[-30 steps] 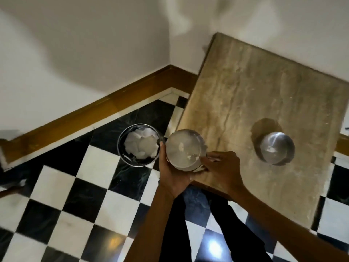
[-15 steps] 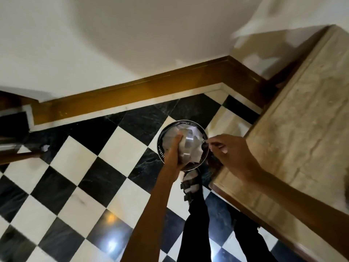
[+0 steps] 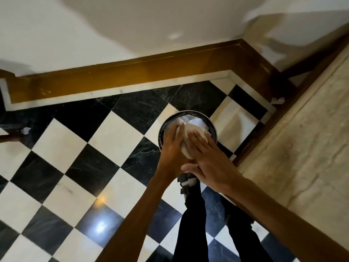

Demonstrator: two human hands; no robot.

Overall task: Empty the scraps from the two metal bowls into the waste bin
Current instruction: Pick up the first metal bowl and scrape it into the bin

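Observation:
A metal bowl [image 3: 188,133] is turned upside down over the round dark waste bin [image 3: 211,125] on the checkered floor. My left hand [image 3: 172,146] grips the bowl's side. My right hand [image 3: 205,156] lies flat, fingers spread, on the bowl's upturned bottom. White crumpled paper scraps [image 3: 196,121] show inside the bin past the bowl. The second metal bowl is out of view.
A stone-topped table [image 3: 311,148] stands at the right, its edge close to the bin. A brown skirting board [image 3: 132,72] runs along the wall behind. Small white scraps [image 3: 277,100] lie on the floor by the table, another scrap [image 3: 25,130] at far left. My legs are below.
The bowl went from upright at the table edge to tipped, then fully inverted over the bin. My right hand moved from beside the bowl onto its bottom.

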